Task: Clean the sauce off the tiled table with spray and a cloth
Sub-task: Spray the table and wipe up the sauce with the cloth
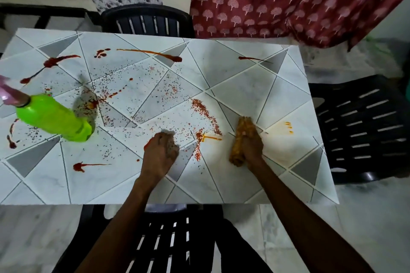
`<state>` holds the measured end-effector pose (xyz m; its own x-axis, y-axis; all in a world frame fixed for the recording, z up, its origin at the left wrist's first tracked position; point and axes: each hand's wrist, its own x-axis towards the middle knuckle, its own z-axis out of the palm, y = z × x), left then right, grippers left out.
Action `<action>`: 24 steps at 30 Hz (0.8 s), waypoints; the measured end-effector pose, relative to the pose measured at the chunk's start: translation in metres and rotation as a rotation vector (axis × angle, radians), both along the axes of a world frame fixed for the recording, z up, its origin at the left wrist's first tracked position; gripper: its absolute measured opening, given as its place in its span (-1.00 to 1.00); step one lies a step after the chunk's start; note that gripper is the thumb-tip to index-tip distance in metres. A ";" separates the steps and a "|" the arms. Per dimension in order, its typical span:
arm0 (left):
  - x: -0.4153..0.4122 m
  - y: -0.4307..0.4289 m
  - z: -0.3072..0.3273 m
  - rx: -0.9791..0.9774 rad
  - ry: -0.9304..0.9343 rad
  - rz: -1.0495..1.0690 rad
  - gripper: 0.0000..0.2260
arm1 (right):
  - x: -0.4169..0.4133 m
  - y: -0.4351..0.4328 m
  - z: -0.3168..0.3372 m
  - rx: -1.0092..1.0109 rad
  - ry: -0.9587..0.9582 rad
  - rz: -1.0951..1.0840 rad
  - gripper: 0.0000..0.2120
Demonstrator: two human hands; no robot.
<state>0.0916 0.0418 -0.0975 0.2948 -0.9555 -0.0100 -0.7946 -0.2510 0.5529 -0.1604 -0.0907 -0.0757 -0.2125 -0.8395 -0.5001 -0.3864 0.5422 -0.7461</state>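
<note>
The white and grey triangle-tiled worktop (pixel 244 68) carries a green plastic spray bottle with a pink trigger head (pixel 53 117), which stands at its left side. All around the bottle lie dark red sauce streaks (pixel 51 63), behind it, in front of it and to its right. Fine red and dark specks (pixel 155 93) spread over the tiles to the right of the bottle.

Far right of the bottle, the right hand (pixel 251 146) has its fingers clamped around a rolled yellow-orange stained cloth (pixel 243 126), which lies on the tiles. Between the bottle and the cloth the left hand (pixel 160 154) rests on the worktop with its fingers curled under. I cannot tell if they hold something.

Three dark slatted plastic chairs stand around the worktop, one of them behind it (pixel 146 21). Well behind and right of the bottle hangs a red curtain with pale tree print (pixel 277 0). The floor (pixel 366 217) is pale marble.
</note>
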 end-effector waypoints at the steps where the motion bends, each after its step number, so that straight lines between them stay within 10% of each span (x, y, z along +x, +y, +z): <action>1: 0.005 -0.005 0.001 0.005 -0.020 0.010 -0.55 | 0.017 0.001 0.003 0.000 -0.002 0.017 -0.60; 14: 0.110 -0.053 -0.015 0.229 -0.215 0.227 -0.27 | 0.237 -0.051 0.006 0.146 -0.375 0.592 -0.65; 24: 0.109 -0.055 -0.010 0.302 -0.174 0.235 -0.38 | 0.120 -0.097 0.025 0.056 -0.384 0.443 -0.83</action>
<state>0.2004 -0.0136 -0.1077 0.5266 -0.8237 -0.2103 -0.7714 -0.5669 0.2890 -0.0402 -0.1873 -0.0510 0.3575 -0.7770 -0.5182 -0.2924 0.4338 -0.8522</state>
